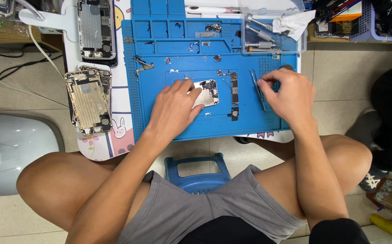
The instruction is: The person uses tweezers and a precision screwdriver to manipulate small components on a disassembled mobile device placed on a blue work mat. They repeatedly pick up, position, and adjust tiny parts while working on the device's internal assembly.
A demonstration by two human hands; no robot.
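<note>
1. A phone shell (206, 92) is pressed flat on the blue mat (250, 122) by the left hand (174, 108) – fingers spread.
2. Tweezers (258, 88) are pinched by the right hand (290, 92), just beside the shell.

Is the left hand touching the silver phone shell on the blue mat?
Touching. The head view shows the left hand lying flat on the silver phone shell, its fingers covering the shell's left part, with no gap, on the blue mat.

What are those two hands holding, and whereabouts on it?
The right hand pinches tweezers near their upper end. The left hand presses on the phone housing, not lifting it.
</note>
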